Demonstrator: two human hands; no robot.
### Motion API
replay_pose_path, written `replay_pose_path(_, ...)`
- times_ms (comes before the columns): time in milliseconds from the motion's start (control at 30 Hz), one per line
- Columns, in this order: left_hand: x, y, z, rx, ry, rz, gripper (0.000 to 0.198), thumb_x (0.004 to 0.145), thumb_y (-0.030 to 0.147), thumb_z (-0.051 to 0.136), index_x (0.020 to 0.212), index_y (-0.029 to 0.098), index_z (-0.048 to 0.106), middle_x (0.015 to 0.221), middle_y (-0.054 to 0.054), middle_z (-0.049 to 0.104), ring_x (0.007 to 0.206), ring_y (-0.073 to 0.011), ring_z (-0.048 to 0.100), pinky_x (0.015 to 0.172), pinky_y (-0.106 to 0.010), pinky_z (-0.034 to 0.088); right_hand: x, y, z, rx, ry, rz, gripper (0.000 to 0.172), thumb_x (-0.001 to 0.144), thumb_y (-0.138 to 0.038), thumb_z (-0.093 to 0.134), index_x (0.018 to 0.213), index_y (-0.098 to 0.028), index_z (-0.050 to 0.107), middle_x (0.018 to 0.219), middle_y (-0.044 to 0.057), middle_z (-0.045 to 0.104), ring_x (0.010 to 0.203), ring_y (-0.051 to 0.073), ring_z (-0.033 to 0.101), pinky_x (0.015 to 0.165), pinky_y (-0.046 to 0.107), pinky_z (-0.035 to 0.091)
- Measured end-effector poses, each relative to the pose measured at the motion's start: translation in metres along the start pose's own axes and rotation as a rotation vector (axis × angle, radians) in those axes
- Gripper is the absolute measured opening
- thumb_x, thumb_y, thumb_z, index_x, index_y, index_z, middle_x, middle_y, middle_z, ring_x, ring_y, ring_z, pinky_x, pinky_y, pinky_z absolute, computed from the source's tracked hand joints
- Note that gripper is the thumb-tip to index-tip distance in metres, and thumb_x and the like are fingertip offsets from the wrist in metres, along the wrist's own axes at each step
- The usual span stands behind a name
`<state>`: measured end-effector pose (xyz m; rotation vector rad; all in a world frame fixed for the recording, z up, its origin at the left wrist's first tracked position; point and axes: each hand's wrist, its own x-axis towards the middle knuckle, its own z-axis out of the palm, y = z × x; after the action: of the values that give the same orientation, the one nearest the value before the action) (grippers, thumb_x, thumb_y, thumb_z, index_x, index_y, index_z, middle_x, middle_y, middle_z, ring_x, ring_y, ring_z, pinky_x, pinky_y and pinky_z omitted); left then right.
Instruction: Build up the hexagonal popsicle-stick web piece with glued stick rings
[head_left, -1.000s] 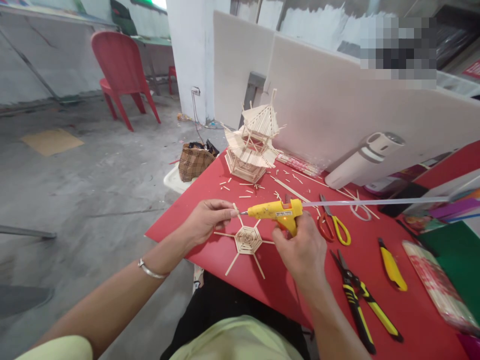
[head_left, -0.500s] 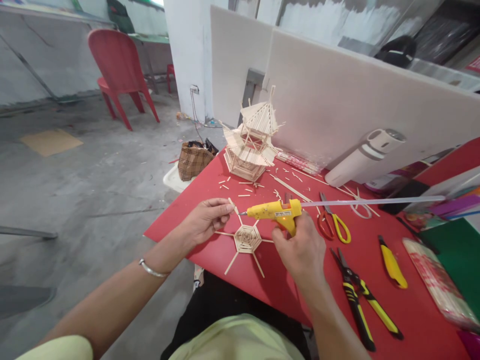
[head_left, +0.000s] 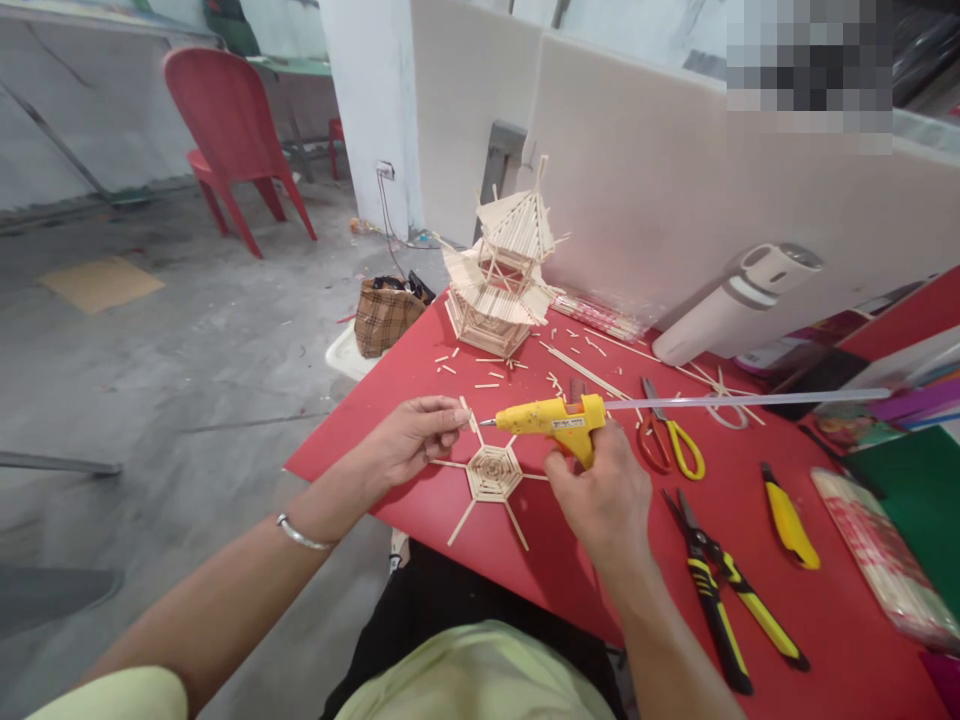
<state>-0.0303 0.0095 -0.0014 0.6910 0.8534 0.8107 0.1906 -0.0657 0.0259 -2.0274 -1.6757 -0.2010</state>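
Observation:
My right hand (head_left: 600,490) is closed round the handle of a yellow hot glue gun (head_left: 551,418), a long clear glue stick (head_left: 735,399) jutting from its back. The metal nozzle points left, close to the fingertips of my left hand (head_left: 424,435). Between thumb and forefinger there, I pinch a short wooden stick (head_left: 469,412). Just below the nozzle, a flat hexagonal web of wooden sticks (head_left: 494,473) with spokes sticking outward lies on the red table (head_left: 442,520). Whether the nozzle touches the pinched stick I cannot tell.
A stick-built pagoda (head_left: 499,270) stands at the back. Scissors (head_left: 671,440), black-and-yellow cutters (head_left: 712,590), a yellow utility knife (head_left: 789,520) and packed sticks (head_left: 881,550) lie to the right. A white tumbler (head_left: 735,305) leans at the back right, and cut sticks (head_left: 581,367) are scattered about.
The view has shifted slightly. Both hands keep nearly the same pose, with the glue gun's nozzle still beside the pinched stick.

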Motion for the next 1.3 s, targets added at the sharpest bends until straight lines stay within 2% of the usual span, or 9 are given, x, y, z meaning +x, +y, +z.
replay_pose_path(167,0.004,0.004,-0.005,0.200,0.079,-0.014,0.027,0.056,0.027,0.088,0.069,0.014,0.067,0.056,0.002,0.053,0.047,-0.0047,0.043,0.039,-0.017,0.025,-0.002,0.006,0.003,-0.130,-0.141,-0.021,0.019,0.083,-0.032,0.053,0.097,-0.020,0.053,0.089,0.003,0.061,0.068,0.017,0.055,0.056,0.027,0.025)
replay_pose_path(333,0.013,0.009,-0.010,0.394,0.044,-0.055,0.029,0.057,0.032,0.086,0.066,0.012,0.066,0.051,0.003,0.050,0.044,-0.0046,0.039,0.041,-0.019,0.024,-0.001,0.007,0.014,-0.330,-0.255,-0.110,0.022,0.087,-0.033,0.054,0.104,-0.018,0.054,0.098,0.005,0.061,0.064,0.014,0.054,0.052,0.028,0.019)
replay_pose_path(500,0.023,0.007,-0.011,0.533,0.027,-0.106,0.022,0.062,0.028,0.080,0.068,0.011,0.067,0.047,0.002,0.051,0.043,-0.0066,0.039,0.043,-0.022,0.029,0.002,0.005,0.025,-0.430,-0.265,-0.150,0.018,0.088,-0.033,0.055,0.099,-0.019,0.054,0.097,0.004,0.060,0.061,0.012,0.053,0.051,0.028,0.016)
replay_pose_path(633,0.030,0.002,-0.014,0.554,0.004,-0.105,0.018,0.066,0.027,0.077,0.067,0.012,0.067,0.045,0.002,0.051,0.041,-0.0070,0.038,0.042,-0.023,0.028,0.005,0.004,0.028,-0.453,-0.280,-0.161,0.018,0.086,-0.032,0.056,0.098,-0.018,0.054,0.097,0.004,0.060,0.059,0.011,0.051,0.050,0.028,0.014)
replay_pose_path(1067,0.030,-0.003,-0.015,0.561,0.015,-0.102,0.015,0.067,0.024,0.076,0.066,0.012,0.068,0.046,0.001,0.052,0.042,-0.0067,0.038,0.042,-0.023,0.026,0.002,0.004,0.019,-0.448,-0.236,-0.205,0.017,0.086,-0.030,0.057,0.099,-0.018,0.055,0.098,0.004,0.061,0.059,0.010,0.049,0.050,0.027,0.014)
replay_pose_path(1300,0.029,-0.002,-0.014,0.563,0.029,-0.099,0.014,0.069,0.024,0.076,0.065,0.012,0.067,0.045,0.002,0.050,0.040,-0.0065,0.036,0.041,-0.023,0.024,0.000,-0.001,0.018,-0.450,-0.271,-0.207,0.015,0.087,-0.031,0.057,0.096,-0.019,0.055,0.093,0.004,0.060,0.059,0.011,0.052,0.050,0.027,0.016)
